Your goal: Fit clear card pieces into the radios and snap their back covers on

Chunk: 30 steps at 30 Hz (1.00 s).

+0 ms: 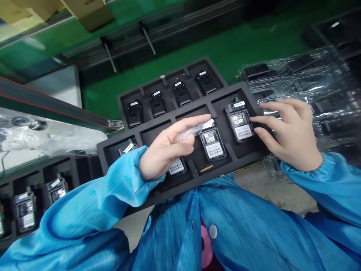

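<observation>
A black foam tray (248, 154) rests on my lap, with small black devices standing in its pockets. My left hand (169, 146) hovers over the tray's middle, thumb and fingers pinched on a small clear plastic piece (194, 130). Just right of it lies a device with a white barcode label (213, 143). My right hand (287, 131) rests at the tray's right end, fingers spread, fingertips touching another labelled device (239, 122). A further device (177, 166) is partly hidden under my left hand. The tray's back row holds several closed devices (182, 93).
Clear plastic bags with black parts (304, 79) pile up at the right on the green surface (220, 49). Another tray of devices (36, 195) sits at lower left. Cardboard boxes (87, 13) stand at the upper left. My blue sleeves fill the bottom.
</observation>
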{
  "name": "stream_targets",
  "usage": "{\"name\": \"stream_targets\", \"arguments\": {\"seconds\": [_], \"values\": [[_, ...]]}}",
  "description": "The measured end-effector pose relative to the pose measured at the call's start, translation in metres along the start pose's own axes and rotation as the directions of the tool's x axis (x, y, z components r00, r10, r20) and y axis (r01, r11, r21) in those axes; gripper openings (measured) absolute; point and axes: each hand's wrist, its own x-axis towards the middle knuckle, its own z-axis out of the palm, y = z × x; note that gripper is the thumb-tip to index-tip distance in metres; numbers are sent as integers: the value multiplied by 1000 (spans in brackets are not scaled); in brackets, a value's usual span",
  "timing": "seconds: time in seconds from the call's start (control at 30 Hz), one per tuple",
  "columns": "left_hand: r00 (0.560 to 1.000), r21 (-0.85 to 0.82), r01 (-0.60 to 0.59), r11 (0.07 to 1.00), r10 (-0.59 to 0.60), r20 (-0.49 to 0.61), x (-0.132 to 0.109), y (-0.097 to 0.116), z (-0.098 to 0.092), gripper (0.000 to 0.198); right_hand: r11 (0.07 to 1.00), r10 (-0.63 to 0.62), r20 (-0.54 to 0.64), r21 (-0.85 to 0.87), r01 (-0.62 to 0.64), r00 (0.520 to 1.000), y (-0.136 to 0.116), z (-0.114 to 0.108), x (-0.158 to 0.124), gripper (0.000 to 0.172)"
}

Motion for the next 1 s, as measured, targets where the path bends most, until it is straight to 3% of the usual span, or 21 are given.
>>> {"name": "stream_targets", "arguments": {"seconds": [0.13, 0.27, 0.37, 0.47, 0.57, 0.63, 0.77, 0.87, 1.0], "values": [[997, -307, -38, 951, 57, 50, -4, -6, 4, 67, 991, -90, 59, -92, 95, 994, 2, -2, 4, 22], [994, -398, 24, 917, 20, 107, -6, -8, 5, 73, 990, -52, -112, 123, 65, 992, -28, -16, 20, 14], [992, -269, 40, 962, -6, 125, -11, -1, 7, 77, 915, -17, -130, 398, 68, 991, -70, -28, 39, 8], [993, -18, 31, 999, -29, 119, -16, 7, 10, 76, 831, -37, -97, 550, 85, 995, -104, -30, 54, 6], [989, 192, 30, 981, -57, 138, -19, 11, 12, 75, 785, 8, -39, 619, 18, 999, -121, -23, 63, 11], [986, 243, 39, 969, -76, 147, -20, 11, 12, 73, 746, 91, 6, 662, -72, 996, -126, -19, 65, 15], [990, 85, -9, 996, -3, 140, -21, 5, 12, 66, 639, 188, 81, 747, -185, 979, -130, -17, 68, 20], [989, -134, -41, 990, 59, 132, -21, 0, 12, 65, 638, 190, 109, 742, -206, 976, -131, -18, 67, 15], [997, -323, 20, 946, 4, 73, -20, -5, 13, 56, 653, 193, -2, 747, -126, 981, -130, -16, 61, 6]]}}
